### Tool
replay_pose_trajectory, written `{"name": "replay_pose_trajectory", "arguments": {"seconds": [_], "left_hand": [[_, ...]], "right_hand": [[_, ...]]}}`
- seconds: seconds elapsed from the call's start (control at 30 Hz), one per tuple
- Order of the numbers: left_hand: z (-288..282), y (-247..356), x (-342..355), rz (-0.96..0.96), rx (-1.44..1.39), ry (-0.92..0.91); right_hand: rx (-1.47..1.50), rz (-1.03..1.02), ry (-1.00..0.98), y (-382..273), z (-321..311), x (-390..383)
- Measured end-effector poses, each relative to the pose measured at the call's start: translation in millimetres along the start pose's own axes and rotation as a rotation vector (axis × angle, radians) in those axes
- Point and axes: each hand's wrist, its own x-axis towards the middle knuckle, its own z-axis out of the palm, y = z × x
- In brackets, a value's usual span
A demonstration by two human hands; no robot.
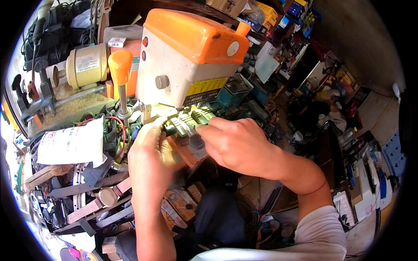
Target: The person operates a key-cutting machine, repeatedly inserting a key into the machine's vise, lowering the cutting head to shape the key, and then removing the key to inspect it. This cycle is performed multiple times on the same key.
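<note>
A key cutting machine (167, 65) with an orange cover and a cream body stands in front of me. Under its head sits a lit, greenish metal clamp (185, 122). My left hand (150, 148) is closed at the clamp's left end, its fingertips mostly hidden behind the hand. From the right, my right hand (237, 145) comes in with thumb and fingers pinched at the clamp's front right side. What either hand pinches is too small or hidden to tell. A dark round knob (196, 142) shows just below the right fingertips.
An orange-handled lever (121, 69) rises left of the machine, with a cream motor (87, 65) beyond it. A white plastic packet (72, 141) lies nearer, above several straps and a wristwatch (108, 196). Cluttered shelves and boxes fill the right. A power strip (344, 209) lies near my right elbow.
</note>
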Motion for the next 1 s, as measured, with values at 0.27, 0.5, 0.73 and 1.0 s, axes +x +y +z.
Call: {"name": "replay_pose_trajectory", "arguments": {"seconds": [0.27,0.5,0.73,1.0], "left_hand": [[2,1,-1,-0.009,-0.022,-0.001],[0,0,-2,0.02,0.037,0.022],[-3,-2,-3,0.035,0.027,-0.004],[-1,-1,-3,0.053,-0.01,0.016]], "right_hand": [[-0.062,0.007,-0.032,-11,0,5],[-0.056,0.036,-0.057,-15,0,7],[-0.023,0.111,-0.074,-21,2,8],[-0.019,0.094,-0.02,-13,7,10]]}}
